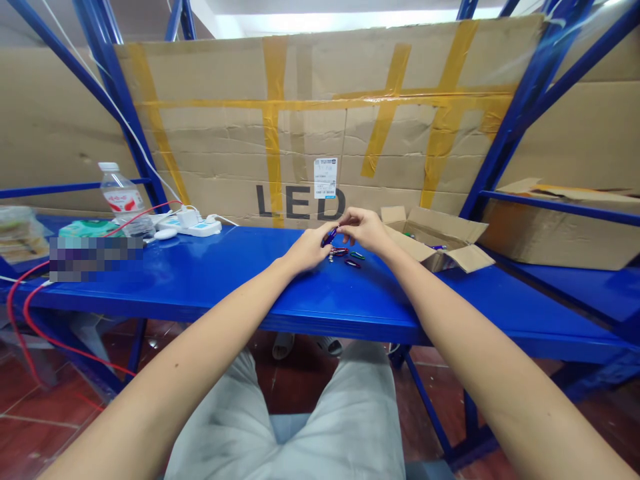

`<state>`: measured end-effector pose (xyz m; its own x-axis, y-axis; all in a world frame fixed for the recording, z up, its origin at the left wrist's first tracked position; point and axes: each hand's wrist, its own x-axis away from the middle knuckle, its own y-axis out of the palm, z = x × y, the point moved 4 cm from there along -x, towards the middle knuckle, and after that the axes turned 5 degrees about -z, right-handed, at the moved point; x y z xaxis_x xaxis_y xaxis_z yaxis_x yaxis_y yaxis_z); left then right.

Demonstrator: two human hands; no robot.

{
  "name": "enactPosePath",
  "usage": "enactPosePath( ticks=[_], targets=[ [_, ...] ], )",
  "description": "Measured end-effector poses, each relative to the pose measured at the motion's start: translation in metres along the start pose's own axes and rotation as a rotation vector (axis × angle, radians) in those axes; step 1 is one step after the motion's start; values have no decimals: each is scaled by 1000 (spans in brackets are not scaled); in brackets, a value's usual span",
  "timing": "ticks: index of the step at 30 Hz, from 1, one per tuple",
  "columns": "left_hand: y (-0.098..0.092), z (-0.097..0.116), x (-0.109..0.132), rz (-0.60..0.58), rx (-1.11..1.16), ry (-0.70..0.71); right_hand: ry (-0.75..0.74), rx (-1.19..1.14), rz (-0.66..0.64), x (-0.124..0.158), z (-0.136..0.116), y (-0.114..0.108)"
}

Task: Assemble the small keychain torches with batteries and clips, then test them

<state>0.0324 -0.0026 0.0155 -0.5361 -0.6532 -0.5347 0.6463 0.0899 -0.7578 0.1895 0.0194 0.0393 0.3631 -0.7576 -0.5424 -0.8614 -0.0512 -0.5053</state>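
My left hand (310, 248) is closed round a small glossy blue clip (330, 236), which looks like a carabiner and tilts up to the right. At its upper end, the thumb and fingers of my right hand (364, 228) are pinched together; what lies between those fingertips is too small to make out. Just below both hands, similar shiny pieces lie on the blue table (240, 267): a red clip (341, 251), a green clip (357, 255) and a dark red clip (353, 264). Tiny metal bits (331, 257) rest beside the left fingertips.
An open cardboard box (457, 233) with a few small items stands right of my right forearm. Far left are a plastic bottle (123, 200), a white power strip (195, 227) and red cables (30, 313). A large cardboard sheet (215, 153) closes off the back.
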Motion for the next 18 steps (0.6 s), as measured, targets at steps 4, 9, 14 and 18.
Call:
enactPosePath(
  ticks=[4,9,14,18],
  targets=[
    [4,-9,-2,6,-11,-64,4,59,-19,-3,7,-1],
    [-2,-14,-4,76,16,-113,52,-30,-51,-4,13,-3],
    [-3,-12,-2,64,264,-191,133,-167,-150,-1,12,5],
    [-2,-10,-3,95,252,-171,127,-220,-142,-1,9,9]
  ],
)
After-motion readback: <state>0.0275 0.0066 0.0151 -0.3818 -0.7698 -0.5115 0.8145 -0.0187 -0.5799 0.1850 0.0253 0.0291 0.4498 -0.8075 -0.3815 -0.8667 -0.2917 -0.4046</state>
